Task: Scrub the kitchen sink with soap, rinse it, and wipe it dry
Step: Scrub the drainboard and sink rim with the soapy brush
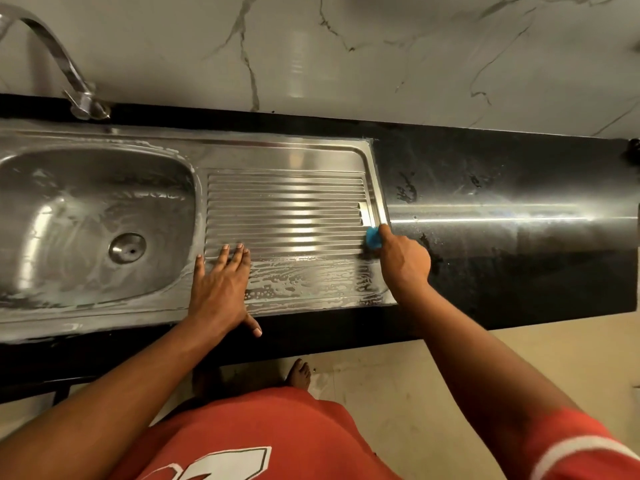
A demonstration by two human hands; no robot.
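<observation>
At the back left corner of the worktop a curved chrome faucet (pixel 52 53) rises from the black ledge, its spout running out of view to the left. Below it lies the stainless steel sink basin (pixel 65 206), its walls streaked with a thin soapy film, with the round drain (pixel 127 247) near the basin's front right part.

The left hand (pixel 218 289) lies flat on the sink's front rim, just right of the basin. Its fingers are straight and slightly spread, grasping nothing. The fingertips reach the front left corner of the ridged drainboard (pixel 284 209), and the thumb points along the worktop's front edge.

The drainboard takes up the right half of the steel unit. Foamy suds (pixel 304 282) cover the flat strip between its ridges and the front edge, while the ridges farther back look shiny.

At the front right corner of the ridges, close to the sink's right rim, sits a blue scrub pad (pixel 372 237). The right hand (pixel 403 261) grips it from the right with curled fingers, pressing it on the steel; most of the pad is hidden under the hand.

To the right, the black stone worktop (pixel 502 237) runs to its end, wet in patches near the sink rim. A veined marble wall (pixel 381 46) stands along the back edge.
</observation>
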